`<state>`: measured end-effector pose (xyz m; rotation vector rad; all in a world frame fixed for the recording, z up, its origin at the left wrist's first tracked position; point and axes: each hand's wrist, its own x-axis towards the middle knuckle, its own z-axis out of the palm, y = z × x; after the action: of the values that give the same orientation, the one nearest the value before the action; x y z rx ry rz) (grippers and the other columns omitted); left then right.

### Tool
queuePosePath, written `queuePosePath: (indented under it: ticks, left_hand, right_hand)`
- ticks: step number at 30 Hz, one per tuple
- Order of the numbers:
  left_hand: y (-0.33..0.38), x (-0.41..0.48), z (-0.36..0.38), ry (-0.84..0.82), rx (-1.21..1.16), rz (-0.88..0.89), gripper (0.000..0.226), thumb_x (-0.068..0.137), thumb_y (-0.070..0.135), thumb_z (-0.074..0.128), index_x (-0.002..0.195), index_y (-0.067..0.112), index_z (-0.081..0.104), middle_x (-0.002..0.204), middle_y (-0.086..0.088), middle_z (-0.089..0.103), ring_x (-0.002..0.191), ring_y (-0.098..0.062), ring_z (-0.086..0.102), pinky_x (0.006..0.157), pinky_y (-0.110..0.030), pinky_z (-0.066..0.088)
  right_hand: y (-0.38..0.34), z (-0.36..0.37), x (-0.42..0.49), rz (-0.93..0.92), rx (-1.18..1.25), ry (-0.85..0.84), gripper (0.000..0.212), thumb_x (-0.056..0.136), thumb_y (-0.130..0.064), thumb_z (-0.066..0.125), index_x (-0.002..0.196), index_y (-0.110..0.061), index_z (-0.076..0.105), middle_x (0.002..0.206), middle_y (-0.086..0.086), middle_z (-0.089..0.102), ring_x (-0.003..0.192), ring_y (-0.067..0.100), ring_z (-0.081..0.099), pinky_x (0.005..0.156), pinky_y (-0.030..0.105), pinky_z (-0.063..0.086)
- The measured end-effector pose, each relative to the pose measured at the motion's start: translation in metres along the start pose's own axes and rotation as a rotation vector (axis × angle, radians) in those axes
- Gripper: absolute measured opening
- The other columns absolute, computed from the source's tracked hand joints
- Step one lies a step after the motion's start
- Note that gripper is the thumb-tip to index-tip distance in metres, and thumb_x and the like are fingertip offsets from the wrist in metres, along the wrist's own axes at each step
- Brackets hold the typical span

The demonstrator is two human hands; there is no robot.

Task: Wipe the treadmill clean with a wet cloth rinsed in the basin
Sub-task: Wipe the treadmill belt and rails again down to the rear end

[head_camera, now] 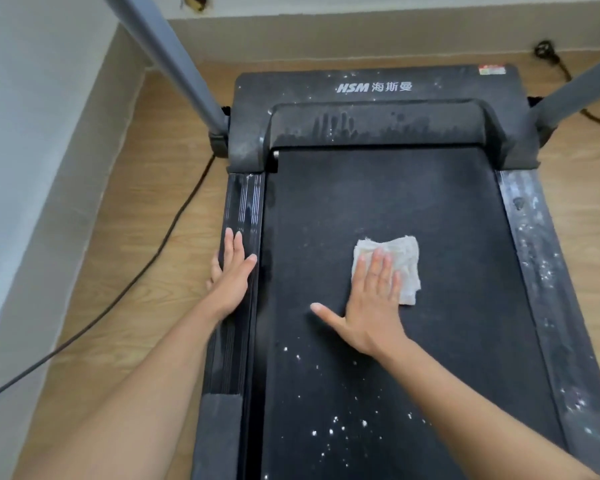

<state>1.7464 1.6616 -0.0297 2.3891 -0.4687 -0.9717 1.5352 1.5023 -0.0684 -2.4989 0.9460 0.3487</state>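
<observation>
A black treadmill fills the view, its belt running toward me. White specks lie on the near part of the belt and along the right side rail. A white folded cloth lies on the middle of the belt. My right hand presses flat on the cloth with straight fingers, thumb spread to the left. My left hand rests flat on the left side rail, fingers straight. No basin is in view.
Two grey uprights rise from the treadmill's front corners. A black power cable runs across the wooden floor on the left, beside a white wall. Another cable lies at the far right.
</observation>
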Motion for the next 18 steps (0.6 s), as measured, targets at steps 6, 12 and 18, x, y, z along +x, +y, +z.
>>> queuePosePath:
  ticks: [6, 12, 18]
  left_hand:
    - [-0.018, 0.018, 0.006, 0.046, 0.032, 0.039, 0.083, 0.085, 0.073, 0.008, 0.163, 0.047, -0.005, 0.155, 0.046, -0.028, 0.160, -0.015, -0.013, 0.128, -0.048, -0.007]
    - [-0.008, 0.012, 0.029, 0.160, 0.190, -0.013, 0.063, 0.108, 0.054, 0.020, 0.162, 0.045, -0.009, 0.162, 0.036, -0.027, 0.159, -0.036, -0.003, 0.122, -0.063, 0.007]
    - [-0.008, 0.014, 0.037, 0.240, 0.285, -0.031, 0.071, 0.106, 0.060, 0.021, 0.164, 0.034, -0.009, 0.166, 0.025, -0.027, 0.157, -0.042, 0.005, 0.120, -0.064, 0.016]
  right_hand:
    - [-0.075, 0.043, -0.017, -0.560, -0.247, -0.116, 0.119, 0.087, -0.093, 0.018, 0.167, -0.010, -0.012, 0.172, 0.014, -0.025, 0.156, 0.027, -0.034, 0.130, 0.055, -0.006]
    - [0.068, -0.008, -0.018, -0.182, -0.140, 0.062, 0.107, 0.092, -0.089, 0.025, 0.167, -0.025, -0.017, 0.174, -0.001, -0.024, 0.158, 0.016, -0.028, 0.131, 0.047, -0.009]
    - [0.181, -0.051, -0.047, 0.305, 0.068, 0.141, 0.108, 0.083, -0.096, 0.007, 0.165, -0.031, -0.022, 0.173, -0.004, -0.027, 0.156, 0.012, -0.030, 0.131, 0.047, -0.007]
